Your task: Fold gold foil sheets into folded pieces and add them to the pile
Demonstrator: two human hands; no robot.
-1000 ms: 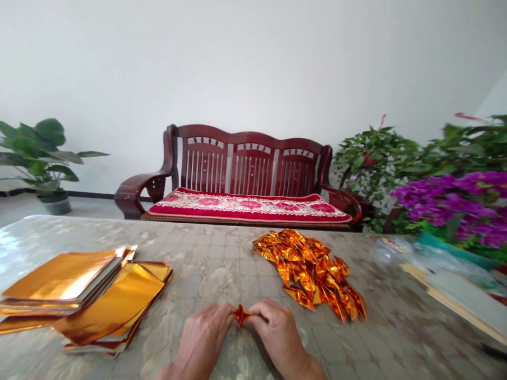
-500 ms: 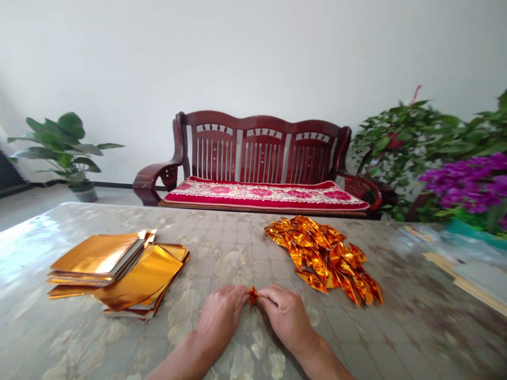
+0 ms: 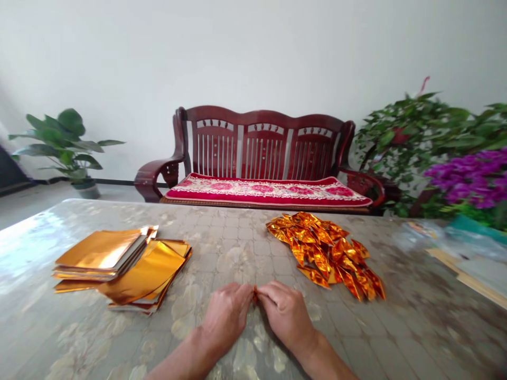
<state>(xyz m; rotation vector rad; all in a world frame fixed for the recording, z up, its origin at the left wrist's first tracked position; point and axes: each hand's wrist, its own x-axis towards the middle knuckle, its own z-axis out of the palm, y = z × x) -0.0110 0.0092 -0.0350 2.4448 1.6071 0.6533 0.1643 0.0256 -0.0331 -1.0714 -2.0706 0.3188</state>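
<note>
On a patterned tabletop (image 3: 415,322), the left hand (image 3: 225,318) and right hand (image 3: 285,311) pinch a small folded gold foil piece (image 3: 255,295) between them (the fingers mostly hide it), near a heap of folded foil pieces (image 3: 325,256), with stacked gold foil sheets (image 3: 122,264) off to the left.

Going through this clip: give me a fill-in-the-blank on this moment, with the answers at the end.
The left hand and right hand pinch a small folded gold foil piece at their ____.
Stacks of flat gold foil sheets lie to the ____ of both hands on the mottled grey table top.
A pile of pointed folded gold foil pieces lies to the ____ of those stacks.
Behind the table stands a dark red wooden bench with a ____ floral seat cushion.

Answers: fingertips; left; right; red
</note>
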